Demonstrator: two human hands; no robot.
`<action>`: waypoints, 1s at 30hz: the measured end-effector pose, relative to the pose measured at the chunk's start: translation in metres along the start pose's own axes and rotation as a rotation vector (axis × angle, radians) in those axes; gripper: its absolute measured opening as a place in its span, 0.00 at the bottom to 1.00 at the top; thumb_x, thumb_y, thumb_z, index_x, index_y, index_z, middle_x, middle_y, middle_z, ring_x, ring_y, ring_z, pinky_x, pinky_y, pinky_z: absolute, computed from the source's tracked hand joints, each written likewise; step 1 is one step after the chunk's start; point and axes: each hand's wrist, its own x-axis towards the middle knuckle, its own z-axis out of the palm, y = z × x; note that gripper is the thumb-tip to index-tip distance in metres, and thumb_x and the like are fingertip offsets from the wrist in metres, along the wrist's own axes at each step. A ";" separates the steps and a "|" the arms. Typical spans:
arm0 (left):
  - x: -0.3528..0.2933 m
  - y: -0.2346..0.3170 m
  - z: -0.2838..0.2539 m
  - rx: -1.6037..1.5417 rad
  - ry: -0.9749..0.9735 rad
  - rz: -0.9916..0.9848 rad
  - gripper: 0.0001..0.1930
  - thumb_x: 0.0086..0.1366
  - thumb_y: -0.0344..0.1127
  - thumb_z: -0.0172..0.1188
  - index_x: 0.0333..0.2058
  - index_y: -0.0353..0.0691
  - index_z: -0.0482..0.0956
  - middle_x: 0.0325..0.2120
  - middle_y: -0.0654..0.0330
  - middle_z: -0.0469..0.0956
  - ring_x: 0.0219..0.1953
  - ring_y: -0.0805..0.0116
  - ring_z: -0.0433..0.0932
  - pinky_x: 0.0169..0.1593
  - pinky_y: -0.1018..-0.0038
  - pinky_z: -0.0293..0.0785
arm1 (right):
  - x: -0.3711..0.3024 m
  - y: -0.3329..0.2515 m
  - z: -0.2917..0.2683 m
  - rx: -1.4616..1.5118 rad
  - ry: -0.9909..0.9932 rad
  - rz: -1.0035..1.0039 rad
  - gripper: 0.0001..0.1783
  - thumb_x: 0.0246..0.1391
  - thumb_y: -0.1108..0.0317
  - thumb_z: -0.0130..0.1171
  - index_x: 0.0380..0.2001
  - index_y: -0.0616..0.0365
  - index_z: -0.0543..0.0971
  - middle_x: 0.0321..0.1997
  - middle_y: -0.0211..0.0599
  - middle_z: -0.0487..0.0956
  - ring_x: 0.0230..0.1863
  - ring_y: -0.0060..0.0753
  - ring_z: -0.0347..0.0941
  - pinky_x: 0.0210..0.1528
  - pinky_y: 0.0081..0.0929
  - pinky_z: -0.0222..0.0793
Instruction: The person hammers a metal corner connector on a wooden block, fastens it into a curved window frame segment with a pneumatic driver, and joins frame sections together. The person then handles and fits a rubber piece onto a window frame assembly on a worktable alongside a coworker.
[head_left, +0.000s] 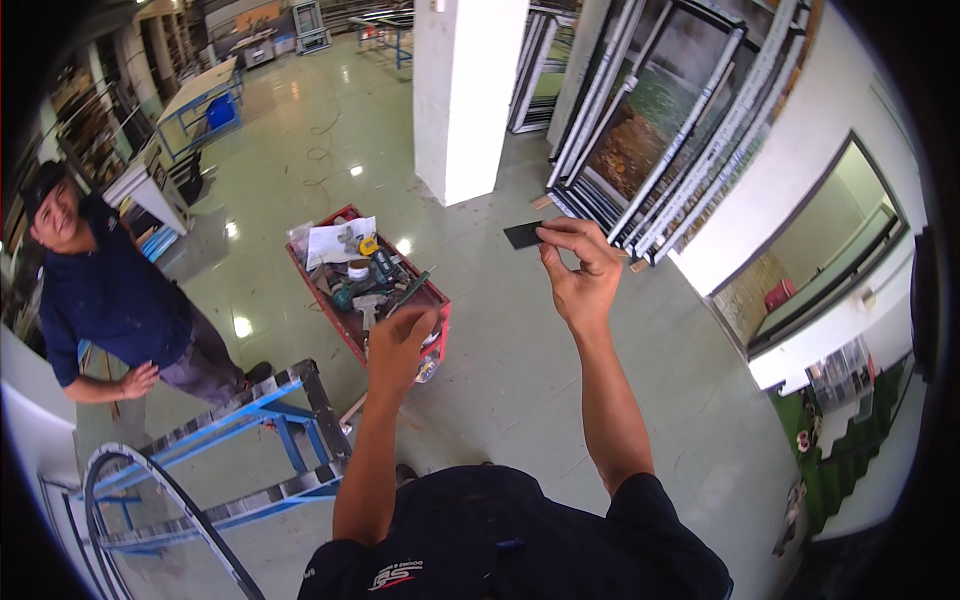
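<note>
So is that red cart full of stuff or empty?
Full. The red cart is piled with tools and a white sheet, just beyond the left hand. The right hand pinches a small black piece.

**Head cam: single view, high, looking steeply down**

One fisheye view only, so no overlap to report. It's worn on the head and tilted down past the person's own chest and raised forearms. The vantage is elevated: the shop floor (560,370) and red tool cart (345,325) sit well below. The hands are close to the lens. Straight edges bow near the rim, and the corners are black.
</note>
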 end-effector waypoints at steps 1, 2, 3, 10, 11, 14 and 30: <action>0.005 0.020 0.005 -0.021 -0.011 0.059 0.14 0.75 0.35 0.66 0.48 0.27 0.87 0.41 0.55 0.89 0.45 0.69 0.86 0.53 0.73 0.80 | 0.001 -0.007 0.002 0.023 -0.008 -0.039 0.14 0.49 0.86 0.71 0.38 0.61 0.91 0.46 0.37 0.89 0.45 0.33 0.87 0.46 0.25 0.82; 0.008 0.036 0.012 -0.041 -0.025 0.116 0.15 0.75 0.36 0.67 0.48 0.27 0.87 0.41 0.55 0.89 0.45 0.69 0.86 0.53 0.72 0.80 | 0.001 -0.010 0.004 0.046 -0.025 -0.044 0.14 0.49 0.86 0.71 0.38 0.61 0.91 0.46 0.37 0.89 0.45 0.33 0.87 0.46 0.25 0.82; 0.010 0.050 0.019 -0.038 0.001 0.116 0.15 0.75 0.36 0.67 0.48 0.27 0.87 0.41 0.55 0.89 0.45 0.69 0.86 0.53 0.72 0.80 | -0.001 -0.013 0.006 0.052 -0.019 -0.120 0.14 0.48 0.87 0.71 0.38 0.61 0.91 0.46 0.37 0.89 0.45 0.33 0.87 0.46 0.26 0.83; 0.011 0.104 0.053 -0.230 -0.113 0.115 0.14 0.69 0.32 0.74 0.49 0.29 0.87 0.37 0.55 0.89 0.38 0.73 0.86 0.40 0.74 0.83 | -0.005 -0.019 0.018 0.149 -0.036 -0.297 0.17 0.46 0.89 0.71 0.39 0.62 0.90 0.46 0.38 0.89 0.47 0.34 0.87 0.48 0.29 0.84; 0.009 0.105 0.056 -0.238 -0.112 0.111 0.13 0.68 0.30 0.75 0.48 0.29 0.87 0.37 0.55 0.89 0.37 0.74 0.85 0.40 0.75 0.82 | -0.005 -0.020 0.018 0.178 -0.043 -0.302 0.17 0.48 0.89 0.71 0.41 0.63 0.90 0.46 0.38 0.89 0.48 0.34 0.88 0.48 0.30 0.85; 0.009 0.102 0.055 -0.253 -0.083 0.149 0.12 0.66 0.27 0.76 0.45 0.29 0.88 0.36 0.56 0.90 0.36 0.75 0.86 0.40 0.76 0.82 | -0.005 -0.033 0.025 0.385 0.062 -0.035 0.17 0.55 0.86 0.71 0.48 0.64 0.87 0.47 0.39 0.89 0.51 0.35 0.88 0.50 0.31 0.86; 0.023 0.091 0.043 -0.215 0.011 0.351 0.07 0.67 0.22 0.73 0.43 0.30 0.88 0.37 0.57 0.90 0.38 0.73 0.86 0.47 0.73 0.83 | 0.003 -0.032 0.040 0.766 -0.220 0.408 0.14 0.63 0.76 0.73 0.50 0.70 0.87 0.44 0.43 0.89 0.44 0.30 0.86 0.50 0.31 0.84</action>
